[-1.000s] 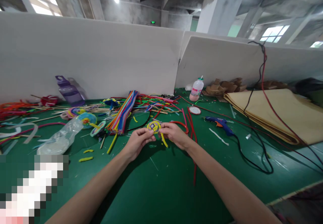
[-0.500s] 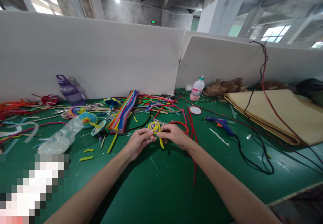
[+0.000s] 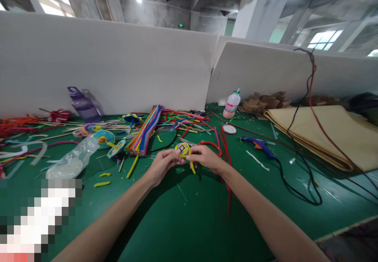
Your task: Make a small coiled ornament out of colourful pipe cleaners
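You are holding a small, round, flat coil of fuzzy yellow and purple stem (image 3: 183,149) between your two hands, just above the smooth green tabletop (image 3: 177,226). Your left hand (image 3: 163,164) is pinching the coil's left edge between thumb and fingers, while your right hand (image 3: 205,158) is closing its fingertips at the right edge, where a loose yellow fuzzy tail (image 3: 193,168) is hanging down. Your hands are sitting close together, with the coil bridging them. The clear plastic bottle with a green cap and pink liquid (image 3: 232,105) is carrying a pink label, but its lettering is too small to read; the little green lit sign (image 3: 180,25) on the far wall is also showing marks you cannot make out. Your forearms are reaching in from the lower left and lower right, converging towards the middle. Your right hand is turning its back upward, fingers pointing left; your left hand is angling inward with its thumb uppermost.
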{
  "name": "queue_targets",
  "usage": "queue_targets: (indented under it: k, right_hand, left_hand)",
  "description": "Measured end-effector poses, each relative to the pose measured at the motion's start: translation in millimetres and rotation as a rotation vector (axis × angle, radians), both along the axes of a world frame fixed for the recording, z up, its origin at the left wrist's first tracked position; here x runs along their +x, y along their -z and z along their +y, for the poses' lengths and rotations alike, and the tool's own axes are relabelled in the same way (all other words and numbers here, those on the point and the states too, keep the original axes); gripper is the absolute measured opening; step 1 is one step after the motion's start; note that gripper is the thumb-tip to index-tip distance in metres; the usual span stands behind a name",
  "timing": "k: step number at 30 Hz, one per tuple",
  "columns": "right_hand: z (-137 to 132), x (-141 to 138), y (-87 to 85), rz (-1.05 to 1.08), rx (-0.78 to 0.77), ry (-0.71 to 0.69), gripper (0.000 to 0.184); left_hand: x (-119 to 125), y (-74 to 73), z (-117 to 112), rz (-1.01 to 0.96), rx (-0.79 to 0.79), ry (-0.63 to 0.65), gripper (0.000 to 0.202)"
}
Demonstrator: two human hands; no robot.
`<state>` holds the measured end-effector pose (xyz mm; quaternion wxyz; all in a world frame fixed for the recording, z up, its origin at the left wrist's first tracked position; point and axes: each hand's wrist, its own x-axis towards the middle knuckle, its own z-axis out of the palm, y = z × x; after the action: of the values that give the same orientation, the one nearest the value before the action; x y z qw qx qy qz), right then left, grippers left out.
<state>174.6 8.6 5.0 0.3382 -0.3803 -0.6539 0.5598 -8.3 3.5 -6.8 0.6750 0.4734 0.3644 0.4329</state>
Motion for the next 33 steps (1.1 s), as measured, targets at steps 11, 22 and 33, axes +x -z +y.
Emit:
queue_targets:
  k: [11,22,33]
  right_hand:
    - [-1.8,-0.1,-1.8,-0.029,0.018,-0.019,0.022]
    - [-1.3,-11.1,5.4,-0.069,0.186,0.373,0.03]
    - [-19.9,-28.9,-1.4,-0.013,0.212,0.333,0.031]
  left_hand:
    - [0.0,-0.9,1.4,0.116,0.155,-0.056,0.02]
    - [1.7,-1.8,-1.4,0.275,0.369,-0.281,0.021]
    - [3.8,4.3,0.3,0.272,0.417,-0.414,0.019]
